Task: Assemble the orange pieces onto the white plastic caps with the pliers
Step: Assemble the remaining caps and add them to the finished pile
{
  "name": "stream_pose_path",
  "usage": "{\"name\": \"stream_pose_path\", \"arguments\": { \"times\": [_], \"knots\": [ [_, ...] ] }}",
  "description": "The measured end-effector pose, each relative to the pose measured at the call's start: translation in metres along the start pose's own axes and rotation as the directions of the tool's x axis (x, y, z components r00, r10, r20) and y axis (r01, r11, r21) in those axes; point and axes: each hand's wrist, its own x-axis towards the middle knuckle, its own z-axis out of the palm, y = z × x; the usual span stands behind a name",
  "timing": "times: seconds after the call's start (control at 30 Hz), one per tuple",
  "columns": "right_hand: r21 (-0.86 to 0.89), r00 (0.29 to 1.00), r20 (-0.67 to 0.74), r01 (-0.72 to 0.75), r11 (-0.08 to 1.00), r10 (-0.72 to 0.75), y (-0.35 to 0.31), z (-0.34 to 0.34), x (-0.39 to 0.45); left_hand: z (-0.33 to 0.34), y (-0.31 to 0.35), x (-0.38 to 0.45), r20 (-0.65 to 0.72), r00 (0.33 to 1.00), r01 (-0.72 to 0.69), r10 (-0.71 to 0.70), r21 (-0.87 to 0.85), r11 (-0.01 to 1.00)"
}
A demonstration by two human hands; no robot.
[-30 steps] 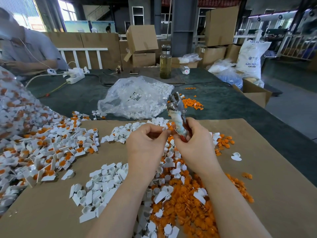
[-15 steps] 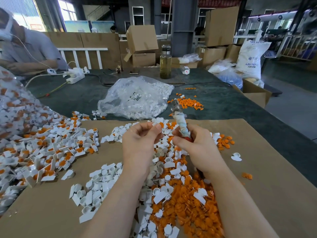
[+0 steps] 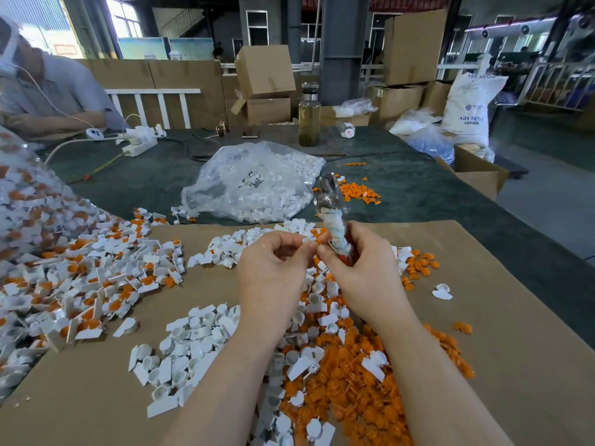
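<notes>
Head view, looking down at two bare hands raised over a counter [image 3: 483, 349] covered in brown cardboard. The left hand [image 3: 273, 272] pinches a white plastic cap [image 3: 308, 240] between thumb and fingertips, with an orange piece [image 3: 317, 242] at its edge. The right hand [image 3: 363, 272] is clenched around the taped handles of the pliers [image 3: 331, 214], which point up and away; their metal head stands above both hands, clear of the cap. Whether the orange piece is already seated cannot be told.

Beneath the wrists lies a loose heap of orange pieces [image 3: 347, 381] mixed with white caps [image 3: 193, 342]. To the left sits a pile of caps already fitted with orange [image 3: 90, 284].

The step appears to be lining up piece and cap before pressing. To do it well, hold the cap steady by its flat tab, set the orange piece squarely over the opening, then bring the pliers' head down and squeeze evenly, keeping fingertips out of the way.
</notes>
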Motion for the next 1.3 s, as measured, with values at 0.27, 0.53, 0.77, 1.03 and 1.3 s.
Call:
{"name": "stream_pose_path", "arguments": {
  "times": [0.27,0.53,0.77,1.03,1.3],
  "knots": [
    [-0.053,0.999,0.02,0.037,0.998,-0.036,-0.003,-0.003,-0.001,0.0,-0.002,0.001,0.008,1.0,-0.019,0.018,0.054,0.998],
    [0.118,0.979,0.198,-0.072,0.99,0.048,-0.002,-0.012,0.0,-0.003,-0.004,0.002,-0.012,1.0,0.016,-0.017,-0.046,0.999],
    [0.02,0.862,0.469,-0.231,0.973,0.195,0.003,-0.028,0.001,-0.008,0.0,0.008,-0.02,0.999,0.035,-0.043,-0.31,0.95],
    [0.012,0.807,0.56,-0.236,0.972,0.189,-0.001,-0.026,-0.002,-0.011,0.004,0.008,-0.005,1.0,0.009,-0.011,-0.319,0.948],
    [-0.041,0.836,0.52,-0.177,0.983,0.172,-0.004,-0.017,-0.003,-0.013,0.006,0.008,-0.019,0.999,0.026,-0.035,-0.346,0.938]
  ]
}}
